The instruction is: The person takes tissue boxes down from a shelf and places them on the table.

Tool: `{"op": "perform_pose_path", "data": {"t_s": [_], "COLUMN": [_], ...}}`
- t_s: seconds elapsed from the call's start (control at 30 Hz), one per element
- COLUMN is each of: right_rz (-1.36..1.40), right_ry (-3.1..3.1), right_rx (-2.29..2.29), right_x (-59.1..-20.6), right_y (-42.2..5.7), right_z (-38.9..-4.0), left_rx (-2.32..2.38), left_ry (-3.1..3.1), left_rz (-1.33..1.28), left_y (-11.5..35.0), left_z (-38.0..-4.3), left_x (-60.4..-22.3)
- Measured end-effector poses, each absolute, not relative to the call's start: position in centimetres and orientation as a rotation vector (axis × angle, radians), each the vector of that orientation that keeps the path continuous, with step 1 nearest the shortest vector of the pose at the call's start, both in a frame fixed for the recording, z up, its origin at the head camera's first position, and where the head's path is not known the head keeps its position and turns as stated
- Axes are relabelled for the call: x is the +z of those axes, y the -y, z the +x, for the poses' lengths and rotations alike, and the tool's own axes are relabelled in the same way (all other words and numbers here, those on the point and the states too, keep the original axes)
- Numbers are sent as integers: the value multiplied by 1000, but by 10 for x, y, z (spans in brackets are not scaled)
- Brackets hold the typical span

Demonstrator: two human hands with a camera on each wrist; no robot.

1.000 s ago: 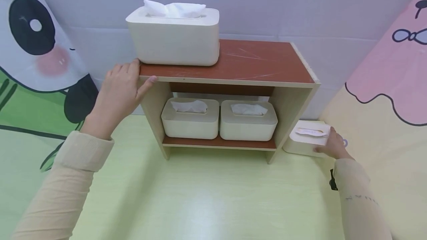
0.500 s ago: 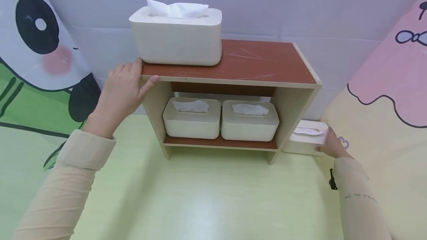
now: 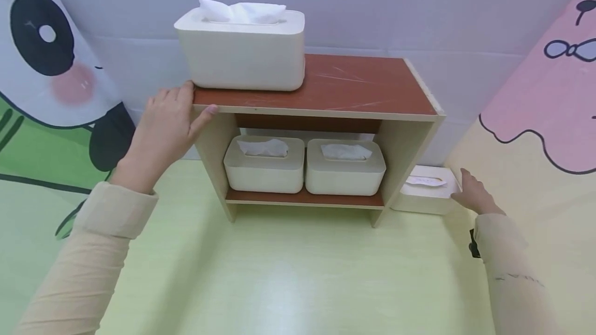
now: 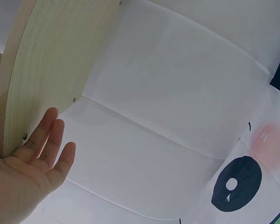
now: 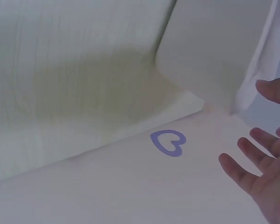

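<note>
My left hand rests against the top left corner of a small wooden shelf, its thumb along the front edge. In the left wrist view, its fingers extend loosely beside the side panel. My right hand is spread just right of a white tissue box on the floor, apart from it, with nothing held. In the right wrist view, that box stands beyond the spread fingers. Another white tissue box sits on the shelf top, near the left hand.
Two tissue boxes, a left one and a right one, stand side by side on the lower board. A printed cloth wall rises close to the right hand. Pale wood-look floor lies in front of the shelf.
My right hand has let go of the tissue box on the floor and moved slightly right, away from it. The left hand stays at the shelf corner.
</note>
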State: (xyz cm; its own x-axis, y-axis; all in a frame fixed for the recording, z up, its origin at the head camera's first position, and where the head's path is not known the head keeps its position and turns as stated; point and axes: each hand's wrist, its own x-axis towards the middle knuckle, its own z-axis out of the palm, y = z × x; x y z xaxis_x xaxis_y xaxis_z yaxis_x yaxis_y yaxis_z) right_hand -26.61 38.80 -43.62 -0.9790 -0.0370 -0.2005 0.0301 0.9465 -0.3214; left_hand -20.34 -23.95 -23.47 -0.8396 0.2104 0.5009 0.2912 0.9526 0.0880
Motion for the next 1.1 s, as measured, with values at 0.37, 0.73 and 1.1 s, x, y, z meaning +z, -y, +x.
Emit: {"op": "perform_pose_path", "data": {"t_s": [0.37,0.73,1.1], "right_rz": [-152,-184,-307], "right_ry": [-3001,-3125,-3309], "right_rx": [-394,-439,-442], "right_x": [-385,-337,-289], "right_y": [-379,-363,-340], "right_z": [-262,-251,-239], "left_rx": [-202,-213,-225], "left_ry": [2572,2572,2570], "left_rz": [-364,-364,-366], "left_y": [240,239,239], "left_z": [-203,-204,-204], "left_x": [-234,-236,-236]}}
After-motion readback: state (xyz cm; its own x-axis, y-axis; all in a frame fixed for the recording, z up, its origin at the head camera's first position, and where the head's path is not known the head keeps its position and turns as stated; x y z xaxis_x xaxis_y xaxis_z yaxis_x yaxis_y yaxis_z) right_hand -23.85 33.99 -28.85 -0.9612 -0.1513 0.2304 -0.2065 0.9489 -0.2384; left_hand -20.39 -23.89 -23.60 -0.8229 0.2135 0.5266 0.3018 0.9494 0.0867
